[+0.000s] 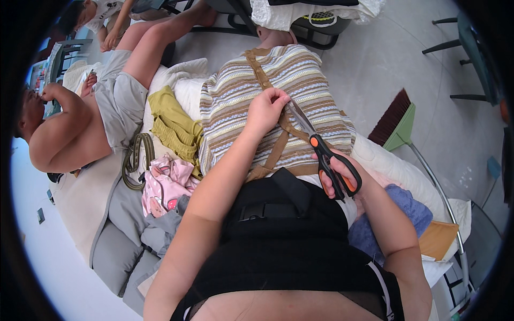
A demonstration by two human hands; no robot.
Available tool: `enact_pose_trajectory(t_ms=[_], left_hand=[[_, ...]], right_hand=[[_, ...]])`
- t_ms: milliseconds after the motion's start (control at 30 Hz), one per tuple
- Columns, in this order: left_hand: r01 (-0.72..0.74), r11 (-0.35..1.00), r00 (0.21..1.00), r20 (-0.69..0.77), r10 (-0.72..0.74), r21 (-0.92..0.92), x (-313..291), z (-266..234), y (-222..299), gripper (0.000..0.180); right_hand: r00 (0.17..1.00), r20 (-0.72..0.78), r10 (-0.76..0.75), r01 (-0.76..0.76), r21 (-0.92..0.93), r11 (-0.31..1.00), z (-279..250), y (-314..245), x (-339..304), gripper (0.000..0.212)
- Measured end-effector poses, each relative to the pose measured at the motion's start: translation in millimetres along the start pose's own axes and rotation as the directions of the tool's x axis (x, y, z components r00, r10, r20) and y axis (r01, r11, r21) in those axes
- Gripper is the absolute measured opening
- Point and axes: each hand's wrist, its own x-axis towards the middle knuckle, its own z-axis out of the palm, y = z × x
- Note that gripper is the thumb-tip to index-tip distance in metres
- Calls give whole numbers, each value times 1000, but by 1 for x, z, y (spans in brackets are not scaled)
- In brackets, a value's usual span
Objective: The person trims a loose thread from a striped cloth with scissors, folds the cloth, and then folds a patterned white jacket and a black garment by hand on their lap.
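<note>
A knitted cardigan (pixel 230 107) with brown, white and pale blue stripes lies spread over my lap, its brown button band (pixel 257 68) running along the front. My left hand (pixel 265 111) rests above the cardigan, thumb and fingertips pinched together; whatever they hold is too small to make out. In my right hand (pixel 348 167) are scissors (pixel 320 148) with black and orange handles, fingers through the loops. The scissors point up and to the left, and the blade tips end right beside the left fingertips. The blades look closed or nearly so.
Mustard-coloured shorts (pixel 174 120), a pink printed cloth (pixel 166 182) and a coiled belt (pixel 140 155) lie on the grey sofa (pixel 115 251) at left. A person (pixel 80 125) reclines there; another is behind. At right are a blue towel (pixel 399 211) and a green broom (pixel 401 128).
</note>
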Motion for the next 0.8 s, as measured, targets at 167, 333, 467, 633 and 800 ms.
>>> enact_pose_trajectory(t_ms=[167,333,467,633,800], left_hand=[[10,1000,1000,-4,-10,-25,-2,-1,0,11],[-12,983,1000,-9,11,-182,-1,2,-1,11],[-29,989,1000,-3,29,-145,3,5,1,9],[-12,947,999,-33,1,-322,3,4,3,15],[-63,944,996,-74,41,-324,1,6,2,18]], right_hand=[[1000,5,8,-8,47,999,-4,3,3,52],[1000,-19,11,-10,47,999,-5,2,6,52],[1000,-28,-4,5,55,998,-4,1,5,52],[999,-42,-7,10,71,997,-6,-1,6,50],[999,-50,3,1,75,997,-6,-3,7,48]])
